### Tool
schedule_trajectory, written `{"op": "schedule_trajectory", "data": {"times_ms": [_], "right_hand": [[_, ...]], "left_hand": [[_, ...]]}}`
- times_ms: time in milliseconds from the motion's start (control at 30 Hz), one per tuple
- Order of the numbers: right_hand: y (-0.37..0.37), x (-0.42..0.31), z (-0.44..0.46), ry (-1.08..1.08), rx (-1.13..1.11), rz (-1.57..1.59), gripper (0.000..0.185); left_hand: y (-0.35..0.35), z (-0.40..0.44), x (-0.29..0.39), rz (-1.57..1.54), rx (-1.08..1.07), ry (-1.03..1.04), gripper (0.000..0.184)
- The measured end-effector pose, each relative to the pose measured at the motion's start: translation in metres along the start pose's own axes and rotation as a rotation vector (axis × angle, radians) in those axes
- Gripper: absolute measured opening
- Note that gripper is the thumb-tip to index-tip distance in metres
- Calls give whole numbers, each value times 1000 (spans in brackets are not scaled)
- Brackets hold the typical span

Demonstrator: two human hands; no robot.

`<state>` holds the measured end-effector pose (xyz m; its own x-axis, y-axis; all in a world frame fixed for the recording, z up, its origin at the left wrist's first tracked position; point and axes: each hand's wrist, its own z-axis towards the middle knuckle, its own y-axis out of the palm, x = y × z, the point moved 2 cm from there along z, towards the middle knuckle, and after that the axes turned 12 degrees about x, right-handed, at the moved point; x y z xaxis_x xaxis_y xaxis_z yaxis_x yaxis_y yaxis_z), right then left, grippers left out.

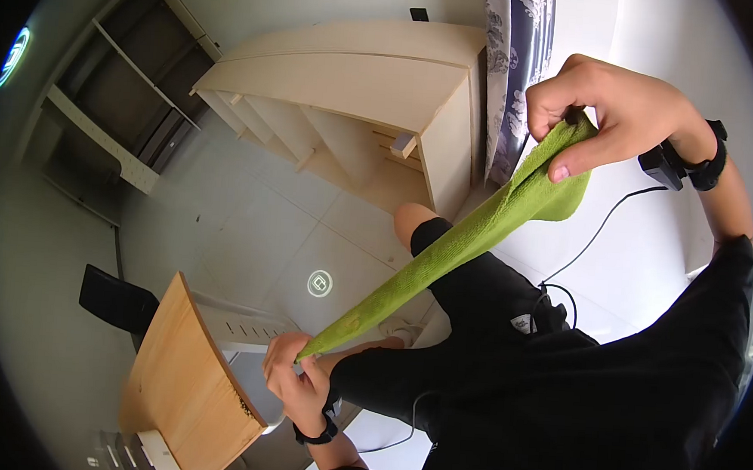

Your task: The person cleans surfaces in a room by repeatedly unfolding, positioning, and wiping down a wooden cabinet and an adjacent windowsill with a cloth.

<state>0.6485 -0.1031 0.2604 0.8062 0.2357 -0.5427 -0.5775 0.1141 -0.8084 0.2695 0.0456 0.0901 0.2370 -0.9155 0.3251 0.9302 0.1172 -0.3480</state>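
Observation:
A green cloth (444, 252) is stretched diagonally across the view, twisted into a narrow band at its lower end and wider near the top. My right hand (604, 115), at the upper right, pinches the wide end between thumb and fingers. At the lower left of the cloth, my left hand (294, 381) grips the narrow end with its fingers folded. The cloth hangs in the air over my legs, in front of the black shorts (476, 301). Both wrists carry black straps.
A pale wooden shelf unit (343, 82) lies beyond my knees, beside a patterned curtain (515, 80). A wooden tabletop (187, 378) stands at the lower left near a black chair (114, 298). A black cable (605, 227) runs below my right hand.

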Motion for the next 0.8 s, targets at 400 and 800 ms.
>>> {"op": "schedule_trajectory", "data": {"times_ms": [400,800], "right_hand": [[-13,89,-15,220,164,-120,21],[-4,196,-29,290,338,-83,25]], "left_hand": [[82,46,-18,-115,-195,-26,21],[125,82,-11,-8,-425,-15,20]]}}
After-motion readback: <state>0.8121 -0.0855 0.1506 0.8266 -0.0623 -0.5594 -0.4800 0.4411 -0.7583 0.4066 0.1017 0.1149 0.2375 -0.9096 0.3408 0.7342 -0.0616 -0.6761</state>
